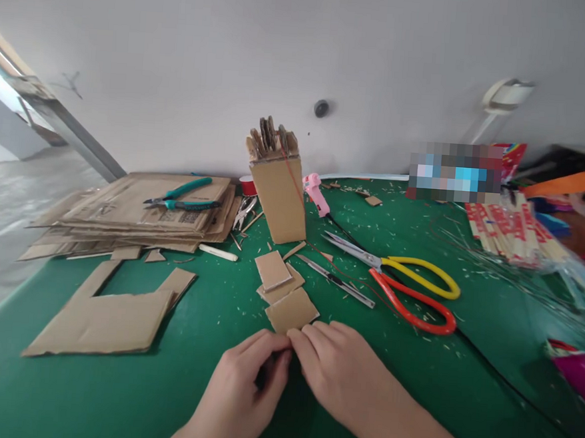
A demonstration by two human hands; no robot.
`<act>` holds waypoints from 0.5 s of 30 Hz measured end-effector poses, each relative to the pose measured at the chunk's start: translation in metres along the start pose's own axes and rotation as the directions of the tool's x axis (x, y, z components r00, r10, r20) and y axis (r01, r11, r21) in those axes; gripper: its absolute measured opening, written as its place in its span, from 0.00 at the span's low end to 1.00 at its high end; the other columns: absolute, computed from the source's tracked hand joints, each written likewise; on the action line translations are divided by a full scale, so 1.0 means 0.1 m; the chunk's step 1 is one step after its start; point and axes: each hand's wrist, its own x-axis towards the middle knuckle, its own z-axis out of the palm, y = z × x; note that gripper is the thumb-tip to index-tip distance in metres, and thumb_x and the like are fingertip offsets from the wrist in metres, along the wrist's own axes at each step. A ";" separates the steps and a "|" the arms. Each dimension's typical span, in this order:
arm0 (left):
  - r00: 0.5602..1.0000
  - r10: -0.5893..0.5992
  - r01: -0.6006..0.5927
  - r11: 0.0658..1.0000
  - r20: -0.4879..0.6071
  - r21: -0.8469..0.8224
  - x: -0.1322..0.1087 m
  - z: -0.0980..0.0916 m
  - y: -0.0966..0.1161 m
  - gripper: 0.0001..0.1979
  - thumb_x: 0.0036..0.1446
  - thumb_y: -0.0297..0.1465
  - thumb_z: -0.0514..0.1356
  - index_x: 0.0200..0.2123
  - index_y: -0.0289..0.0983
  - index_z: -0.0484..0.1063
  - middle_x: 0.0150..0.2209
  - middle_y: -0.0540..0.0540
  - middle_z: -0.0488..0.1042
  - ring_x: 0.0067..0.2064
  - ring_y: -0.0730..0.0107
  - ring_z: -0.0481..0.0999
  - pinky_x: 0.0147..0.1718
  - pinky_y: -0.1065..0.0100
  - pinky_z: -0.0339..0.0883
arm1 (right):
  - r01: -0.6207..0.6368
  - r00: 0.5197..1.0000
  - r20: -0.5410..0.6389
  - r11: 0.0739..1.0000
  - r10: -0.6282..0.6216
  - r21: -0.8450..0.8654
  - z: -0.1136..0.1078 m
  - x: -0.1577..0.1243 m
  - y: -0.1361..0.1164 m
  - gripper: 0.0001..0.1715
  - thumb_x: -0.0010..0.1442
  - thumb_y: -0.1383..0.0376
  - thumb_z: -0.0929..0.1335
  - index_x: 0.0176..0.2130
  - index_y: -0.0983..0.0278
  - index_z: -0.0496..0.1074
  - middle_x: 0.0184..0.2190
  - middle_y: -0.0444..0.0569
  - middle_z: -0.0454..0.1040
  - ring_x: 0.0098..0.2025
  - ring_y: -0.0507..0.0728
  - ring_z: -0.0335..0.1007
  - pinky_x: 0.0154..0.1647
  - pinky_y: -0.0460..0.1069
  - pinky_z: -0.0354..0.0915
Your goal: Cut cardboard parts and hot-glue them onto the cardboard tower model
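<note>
My left hand (248, 379) is closed, thumb and forefinger pinched together. Against its fingertips press the curled fingers of my right hand (335, 359); whatever lies between them is hidden. Just beyond both hands is a small brown cardboard piece (293, 309), its near edge covered by my fingers. More small cardboard pieces (271, 271) are stacked behind it. To their right lies a utility knife (335, 281), beside large scissors (394, 269) with one yellow and one red handle. A tall cardboard box (278, 201) stands farther back, with cardboard pieces sticking out of its top.
At the left, teal-handled pliers (184, 197) rest on stacked cardboard sheets (137, 218). Nearer is a cut cardboard piece (99, 322). A pink glue gun (316, 194) stands by the box. Packaged sticks (512, 228) and thin wires lie at the right of the green table (200, 386).
</note>
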 end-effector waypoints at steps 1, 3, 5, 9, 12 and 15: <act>1.000 -0.008 0.008 1.000 0.004 0.005 0.00 0.00 0.01 0.10 0.60 0.27 0.51 0.37 0.39 0.72 0.28 0.48 0.73 0.26 0.73 0.69 0.25 0.73 0.65 | 0.001 1.000 0.004 1.000 -0.001 0.004 0.00 0.00 0.00 0.10 0.58 0.77 0.60 0.34 0.64 0.66 0.26 0.45 0.68 0.27 0.56 0.64 0.25 0.51 0.51; 1.000 -0.020 0.020 1.000 0.016 0.009 0.00 0.00 0.03 0.10 0.60 0.28 0.51 0.36 0.39 0.73 0.28 0.47 0.73 0.26 0.72 0.69 0.25 0.72 0.64 | -0.003 1.000 0.002 1.000 0.003 0.019 -0.01 0.00 0.00 0.10 0.57 0.77 0.60 0.32 0.63 0.65 0.25 0.45 0.68 0.27 0.55 0.63 0.25 0.51 0.50; 1.000 -0.023 0.023 1.000 0.021 0.004 -0.01 -0.01 0.06 0.10 0.60 0.28 0.51 0.36 0.38 0.73 0.28 0.48 0.73 0.26 0.73 0.69 0.25 0.72 0.63 | -0.032 0.999 -0.006 0.997 0.033 0.066 -0.02 0.00 0.02 0.09 0.57 0.75 0.61 0.31 0.63 0.65 0.25 0.44 0.69 0.27 0.54 0.63 0.25 0.50 0.50; 0.999 0.022 -0.020 0.998 0.037 -0.059 -0.02 -0.06 0.08 0.11 0.60 0.28 0.52 0.42 0.40 0.72 0.30 0.48 0.73 0.27 0.73 0.70 0.25 0.73 0.65 | -0.149 0.987 -0.021 0.966 0.157 0.211 -0.05 0.00 0.07 0.09 0.57 0.72 0.60 0.27 0.62 0.63 0.23 0.42 0.68 0.26 0.51 0.63 0.25 0.49 0.49; 0.997 0.070 -0.075 0.991 -0.041 -0.115 -0.01 -0.08 0.03 0.13 0.60 0.27 0.52 0.46 0.42 0.70 0.34 0.48 0.74 0.29 0.74 0.73 0.28 0.73 0.68 | -0.261 0.962 -0.006 0.926 0.273 0.272 -0.06 -0.01 0.11 0.08 0.54 0.73 0.60 0.26 0.62 0.62 0.22 0.40 0.67 0.25 0.50 0.62 0.25 0.48 0.49; 0.980 0.107 -0.093 0.992 -0.169 0.087 0.02 -0.04 -0.05 0.16 0.58 0.28 0.54 0.50 0.42 0.67 0.41 0.45 0.74 0.40 0.65 0.74 0.39 0.65 0.70 | -0.297 0.952 0.012 0.911 0.306 0.286 -0.07 -0.02 0.12 0.08 0.55 0.71 0.60 0.26 0.62 0.62 0.22 0.41 0.67 0.24 0.50 0.62 0.25 0.47 0.48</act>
